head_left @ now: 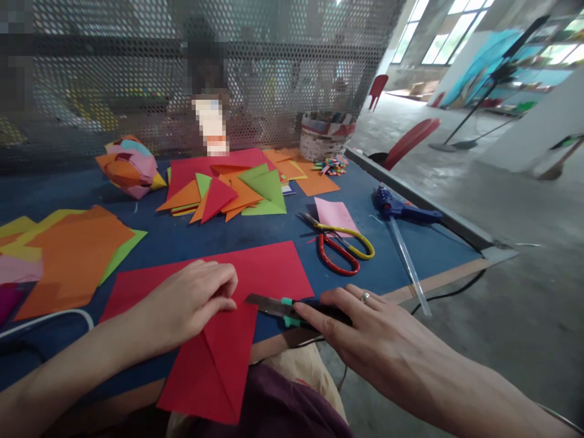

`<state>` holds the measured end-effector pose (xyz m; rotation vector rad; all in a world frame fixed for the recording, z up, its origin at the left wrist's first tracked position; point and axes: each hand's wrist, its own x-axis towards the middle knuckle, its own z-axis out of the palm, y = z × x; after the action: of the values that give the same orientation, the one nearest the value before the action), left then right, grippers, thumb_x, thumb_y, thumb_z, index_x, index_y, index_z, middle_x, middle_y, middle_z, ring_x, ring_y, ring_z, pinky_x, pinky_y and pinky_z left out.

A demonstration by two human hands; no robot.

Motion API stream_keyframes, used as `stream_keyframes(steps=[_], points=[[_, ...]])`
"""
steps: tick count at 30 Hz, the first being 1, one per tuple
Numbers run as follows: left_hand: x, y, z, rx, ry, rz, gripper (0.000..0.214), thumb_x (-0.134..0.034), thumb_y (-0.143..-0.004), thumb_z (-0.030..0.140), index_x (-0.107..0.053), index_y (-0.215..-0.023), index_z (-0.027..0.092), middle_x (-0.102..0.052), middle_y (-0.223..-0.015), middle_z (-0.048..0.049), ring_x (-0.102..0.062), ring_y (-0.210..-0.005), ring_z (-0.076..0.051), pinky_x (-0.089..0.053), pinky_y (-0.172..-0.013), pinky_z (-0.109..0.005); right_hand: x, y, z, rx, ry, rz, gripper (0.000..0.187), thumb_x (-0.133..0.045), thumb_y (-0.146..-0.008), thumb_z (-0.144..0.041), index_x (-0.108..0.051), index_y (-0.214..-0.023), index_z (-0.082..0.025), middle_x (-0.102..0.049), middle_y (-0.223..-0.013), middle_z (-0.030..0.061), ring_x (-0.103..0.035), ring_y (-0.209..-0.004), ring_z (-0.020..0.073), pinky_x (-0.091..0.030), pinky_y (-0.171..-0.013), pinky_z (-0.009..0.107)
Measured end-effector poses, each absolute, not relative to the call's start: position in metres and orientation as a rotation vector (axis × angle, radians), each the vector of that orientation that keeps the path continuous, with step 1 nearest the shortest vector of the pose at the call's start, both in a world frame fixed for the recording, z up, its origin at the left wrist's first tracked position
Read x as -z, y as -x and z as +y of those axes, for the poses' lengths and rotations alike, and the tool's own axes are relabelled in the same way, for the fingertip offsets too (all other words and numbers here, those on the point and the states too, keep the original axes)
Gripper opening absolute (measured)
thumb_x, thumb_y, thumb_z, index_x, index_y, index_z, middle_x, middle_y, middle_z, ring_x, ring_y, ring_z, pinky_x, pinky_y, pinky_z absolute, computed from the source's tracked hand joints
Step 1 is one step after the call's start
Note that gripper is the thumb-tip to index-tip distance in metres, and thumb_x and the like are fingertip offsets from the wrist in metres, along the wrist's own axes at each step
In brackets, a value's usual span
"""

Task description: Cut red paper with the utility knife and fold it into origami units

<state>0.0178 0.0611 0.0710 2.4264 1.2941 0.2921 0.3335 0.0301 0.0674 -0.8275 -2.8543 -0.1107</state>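
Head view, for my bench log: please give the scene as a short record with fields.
Left hand: on the red paper sheet
Right hand: holding a black-and-teal utility knife, blade tip over the sheet
Nearby: scissors with red and yellow handles, on the blue tabletop
Table's right: blue plastic glue gun
Far left: multicoloured folded-paper ball
Back: whitish-and-red woven basket

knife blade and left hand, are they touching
Apart. The head view shows a narrow strip of red paper between the tip of the knife blade and the left hand.
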Motion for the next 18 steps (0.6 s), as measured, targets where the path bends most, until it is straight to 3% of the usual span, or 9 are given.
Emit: stream_keyframes(steps=[12, 18], points=[[-0.067, -0.030, 0.079, -0.433, -2.643, 1.234, 0.016, -0.046, -0.098, 0.018, -0.048, -0.083, 0.022, -0.057, -0.078, 0.0013, -0.052, -0.073, -0.016, -0.039, -0.070, -0.029, -0.066, -0.330, 0.029, 0.086, 0.849, -2.815, 0.075, -0.047, -0.079, 0.006, -0.042, -0.151, -0.014, -0.063, -0.106, 0.0129, -0.067, -0.082, 0.0263, -0.059, -0.064, 0.038], [-0.063, -0.034, 0.077, -0.511, -2.829, 1.234, 0.016, -0.046, -0.101, 0.019, -0.053, -0.087, 0.020, -0.061, -0.085, -0.0023, -0.054, -0.081, -0.019, -0.044, -0.082, -0.037, -0.064, -0.329, 0.033, 0.109, 0.849, -2.819, 0.079, -0.050, -0.080, 0.004, -0.038, -0.155, -0.017, -0.063, -0.108, 0.0113, -0.067, -0.083, 0.0268, -0.060, -0.065, 0.041]])
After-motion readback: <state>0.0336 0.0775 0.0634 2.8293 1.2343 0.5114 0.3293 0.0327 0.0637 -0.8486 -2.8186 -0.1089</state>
